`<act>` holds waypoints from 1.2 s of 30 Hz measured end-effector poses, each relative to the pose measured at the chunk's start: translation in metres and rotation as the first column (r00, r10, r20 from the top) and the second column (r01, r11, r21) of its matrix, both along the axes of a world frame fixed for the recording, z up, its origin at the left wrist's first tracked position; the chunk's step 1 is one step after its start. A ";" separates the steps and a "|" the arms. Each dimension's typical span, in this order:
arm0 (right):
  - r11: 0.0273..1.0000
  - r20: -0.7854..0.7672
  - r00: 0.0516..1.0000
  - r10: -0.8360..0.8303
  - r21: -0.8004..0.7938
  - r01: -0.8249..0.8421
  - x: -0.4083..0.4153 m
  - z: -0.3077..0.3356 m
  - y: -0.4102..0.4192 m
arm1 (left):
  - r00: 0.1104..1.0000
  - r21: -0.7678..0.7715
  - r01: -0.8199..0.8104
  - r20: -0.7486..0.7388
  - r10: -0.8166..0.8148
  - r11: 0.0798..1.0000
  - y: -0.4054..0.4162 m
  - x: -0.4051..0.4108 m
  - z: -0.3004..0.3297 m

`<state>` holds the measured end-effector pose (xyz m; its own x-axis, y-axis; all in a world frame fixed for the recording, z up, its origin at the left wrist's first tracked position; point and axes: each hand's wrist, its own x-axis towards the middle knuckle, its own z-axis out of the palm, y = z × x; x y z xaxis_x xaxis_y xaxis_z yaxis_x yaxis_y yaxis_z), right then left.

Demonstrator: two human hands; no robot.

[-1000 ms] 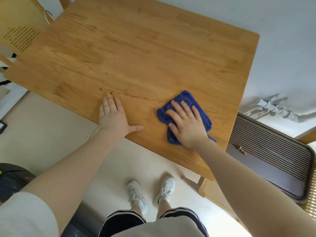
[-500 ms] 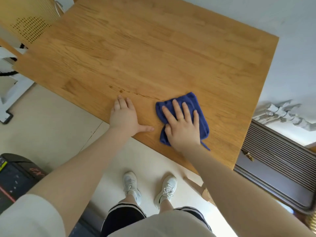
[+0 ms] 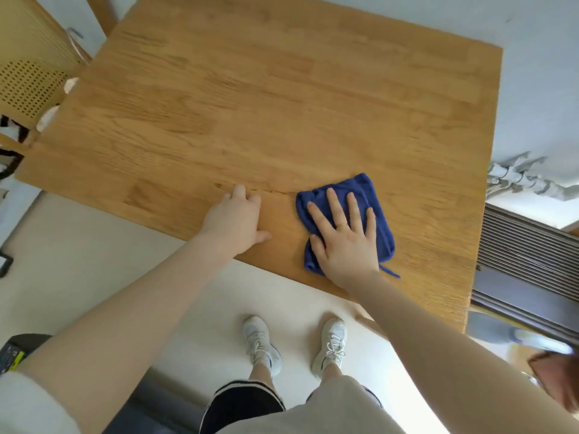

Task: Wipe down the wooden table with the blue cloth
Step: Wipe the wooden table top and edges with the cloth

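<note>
Blue cloth [image 3: 372,211] lies bunched on the wooden table [image 3: 282,98] right of the frame's centre, close to the table's near edge, with a thin blue thread trailing from its lower right corner. The right hand [image 3: 346,238] lies flat on top of it, fingers straight and spread, palm pressing the fabric against the wood; a thin ring shows on one finger. The left hand [image 3: 235,219] rests on the bare tabletop just left of the cloth, apart from it, its thumb out along the near edge and its fingers bent at the knuckles with the tips on the wood; it grasps nothing. A dark streak in the grain runs from the left fingertips toward the cloth's upper edge. Below the table edge, at lower centre, two white sneakers [image 3: 330,346] stand on a pale floor. A perforated tan chair back [image 3: 28,76] sits at upper left, and a grey slatted unit [image 3: 529,255] at the right edge.
</note>
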<state>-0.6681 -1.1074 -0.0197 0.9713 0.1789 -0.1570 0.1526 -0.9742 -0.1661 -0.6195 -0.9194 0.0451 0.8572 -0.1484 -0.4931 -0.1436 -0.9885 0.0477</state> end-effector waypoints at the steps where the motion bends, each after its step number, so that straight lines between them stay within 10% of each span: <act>1: 1.000 0.001 1.000 -0.002 0.002 0.002 0.011 0.000 -0.003 | 0.999 -0.027 0.002 0.035 -0.001 1.000 0.005 0.006 0.000; 8: 0.959 -0.041 0.959 -0.281 0.013 0.282 0.104 0.001 0.013 | 0.993 0.020 0.086 0.085 -0.087 0.996 0.048 0.038 -0.013; 17: 0.975 0.016 0.976 0.217 -0.040 -0.216 0.017 -0.001 0.014 | 0.981 0.096 0.184 0.045 -0.189 0.978 0.059 0.062 -0.021; 24: 0.966 -0.037 0.966 -0.258 -0.021 0.257 0.112 0.002 0.021 | 0.985 0.047 0.171 0.012 -0.172 0.984 0.062 0.064 -0.025; 31: 0.995 0.076 0.993 0.085 -0.058 -0.080 0.010 -0.003 0.052 | 0.984 0.039 0.175 0.010 -0.176 0.984 0.063 0.063 -0.022; 36: 0.999 0.038 0.999 0.035 0.001 -0.035 0.071 0.002 0.042 | 0.985 0.053 0.169 0.017 -0.170 0.984 0.058 0.068 -0.023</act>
